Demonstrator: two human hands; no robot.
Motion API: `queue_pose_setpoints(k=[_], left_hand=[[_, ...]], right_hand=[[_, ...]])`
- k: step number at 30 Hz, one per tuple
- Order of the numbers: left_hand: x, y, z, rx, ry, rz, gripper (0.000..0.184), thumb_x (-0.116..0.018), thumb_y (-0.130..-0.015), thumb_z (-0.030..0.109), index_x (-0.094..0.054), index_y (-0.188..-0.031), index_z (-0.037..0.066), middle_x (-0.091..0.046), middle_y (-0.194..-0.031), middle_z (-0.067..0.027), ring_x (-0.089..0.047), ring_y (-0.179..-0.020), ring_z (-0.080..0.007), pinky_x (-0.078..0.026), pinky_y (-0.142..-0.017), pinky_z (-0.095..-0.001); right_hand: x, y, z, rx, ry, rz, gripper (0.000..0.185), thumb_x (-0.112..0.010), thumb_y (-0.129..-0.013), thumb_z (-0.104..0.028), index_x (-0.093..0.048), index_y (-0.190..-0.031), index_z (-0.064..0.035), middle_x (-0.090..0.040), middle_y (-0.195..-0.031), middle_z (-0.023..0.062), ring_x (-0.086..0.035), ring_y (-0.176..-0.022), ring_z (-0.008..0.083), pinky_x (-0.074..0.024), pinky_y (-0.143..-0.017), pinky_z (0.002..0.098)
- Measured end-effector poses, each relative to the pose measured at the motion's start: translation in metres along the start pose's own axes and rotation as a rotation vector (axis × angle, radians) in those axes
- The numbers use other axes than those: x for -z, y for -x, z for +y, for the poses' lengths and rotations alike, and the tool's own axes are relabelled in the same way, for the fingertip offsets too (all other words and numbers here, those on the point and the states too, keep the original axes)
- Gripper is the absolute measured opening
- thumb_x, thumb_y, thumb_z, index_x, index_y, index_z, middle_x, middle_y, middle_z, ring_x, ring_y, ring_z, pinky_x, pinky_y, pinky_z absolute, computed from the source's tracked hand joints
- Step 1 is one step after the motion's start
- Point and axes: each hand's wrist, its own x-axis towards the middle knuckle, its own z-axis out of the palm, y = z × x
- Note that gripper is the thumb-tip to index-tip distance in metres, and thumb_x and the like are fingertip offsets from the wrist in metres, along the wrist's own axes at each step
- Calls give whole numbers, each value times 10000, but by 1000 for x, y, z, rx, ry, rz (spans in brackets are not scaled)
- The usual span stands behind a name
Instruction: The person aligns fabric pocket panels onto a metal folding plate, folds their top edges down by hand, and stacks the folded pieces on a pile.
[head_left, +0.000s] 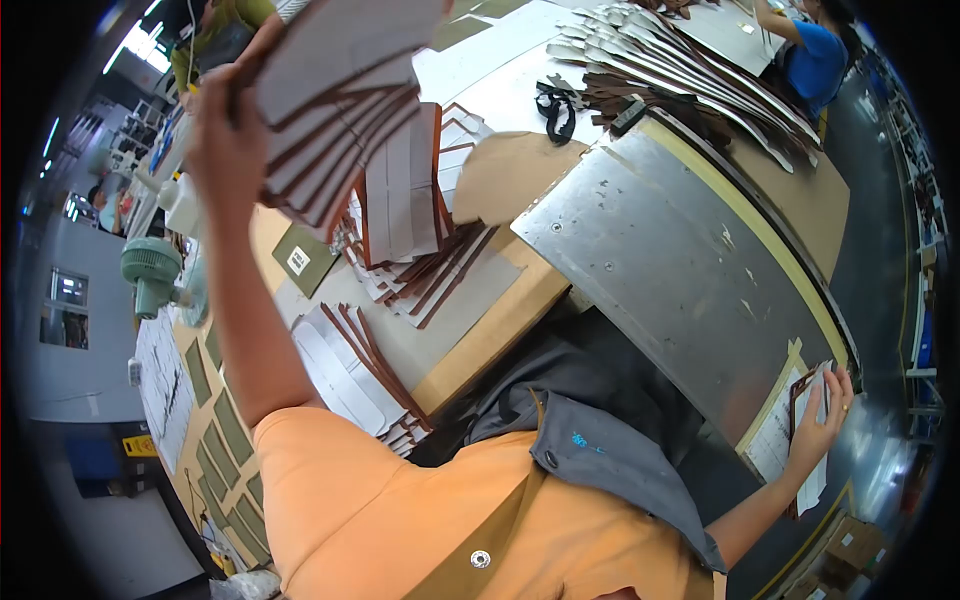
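Note:
My left hand (228,130), raised at the upper left, is closed on a fanned stack of white pieces with brown edges (340,110). Below it, more brown-edged pieces (405,215) lie piled on the table. A further stack of pale pieces (345,370) rests nearer my body. At the lower right my right hand (825,415) is closed on white and brown pieces (772,440) at the end of the metal plate (640,260). Its fingertips reach over their upper edge.
A tan rounded board (510,178), black straps (558,110) and long fanned strips (690,70) lie beyond. A green fan (152,265) stands left, near green rectangular pieces (222,445). A person in blue (812,65) is at upper right, another in green at upper left.

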Motion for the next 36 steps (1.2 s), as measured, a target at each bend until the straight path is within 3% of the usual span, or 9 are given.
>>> queue_pose_setpoints(k=[5, 9, 12, 16, 19, 21, 28, 31, 36], left_hand=[[50, -54, -25, 243, 161, 212, 311, -733, -791, 275, -604, -962, 49, -656, -903, -26, -599, -800, -105, -476, -714, -265], [35, -69, -22, 265, 902, 157, 270, -759, -758, 164, -613, -944, 34, -643, -953, -24, -584, -854, -101, -448, -786, -241], [-12, -42, 24, 442, 905, 6, 210, -675, -819, 57, -611, -1011, 3, -626, -976, -37, -546, -897, -82, -414, -833, -224], [-111, 26, 116, 463, 1409, -757, 401, -660, -833, 123, -513, -1185, -3, -557, -1032, -29, -516, -937, -112, -418, -817, -246], [-152, 80, 175, 364, 1217, -1104, 393, -684, -803, 171, -511, -1103, -16, -558, -915, -38, -497, -840, -119, -416, -771, -260], [-171, 87, 176, 302, 1119, -1064, 384, -672, -811, 159, -508, -1110, -18, -575, -931, -55, -508, -837, -121, -423, -771, -265], [-174, 65, 179, 402, 1072, -1214, 497, -669, -818, 171, -435, -1224, 6, -574, -1028, -134, -562, -940, -230, -431, -840, -334], [-185, 67, 185, 35, 911, -651, 509, -659, -816, 153, -426, -1251, 27, -528, -1101, -184, -526, -1048, -306, -410, -884, -395], [-155, 37, 260, -295, 955, -810, 431, -590, -864, 165, -458, -1260, 57, -420, -1331, -165, -406, -1222, -342, -345, -1003, -425]], right_hand=[[-15, -14, -36, 54, -119, -27, 200, -540, -867, -19, -611, -1054, -20, -533, -1213, 107, -489, -1165, 242, -372, -978, 348], [-17, -26, -54, 70, -166, 28, 209, -549, -860, -12, -612, -1059, -29, -536, -1203, 107, -491, -1153, 240, -388, -957, 328], [-18, -37, -55, 17, -360, 91, 204, -544, -888, -49, -599, -1082, -15, -559, -1162, 93, -519, -1109, 190, -411, -926, 306], [-44, -49, -49, -166, -686, -37, 239, -493, -943, -126, -574, -1136, -11, -612, -1084, 74, -572, -1004, 152, -438, -879, 272], [-82, -54, -57, -229, -694, -251, 316, -513, -938, -194, -549, -1192, -9, -634, -1076, 104, -597, -974, 152, -455, -844, 261], [-107, -60, -61, -260, -605, -340, 391, -507, -942, -291, -545, -1199, 1, -625, -1029, 80, -593, -885, 138, -464, -772, 260], [-150, -91, -92, -266, -698, -264, 354, -601, -840, -126, -540, -1167, -4, -627, -895, 98, -592, -735, 151, -480, -704, 282], [-147, -100, -88, -210, -869, -136, 321, -590, -832, -34, -536, -1148, -21, -556, -829, 27, -520, -699, 87, -450, -658, 232], [-118, -119, -14, -250, -709, -14, 323, -573, -833, -7, -523, -1152, -18, -563, -857, 24, -502, -693, 67, -433, -639, 213]])
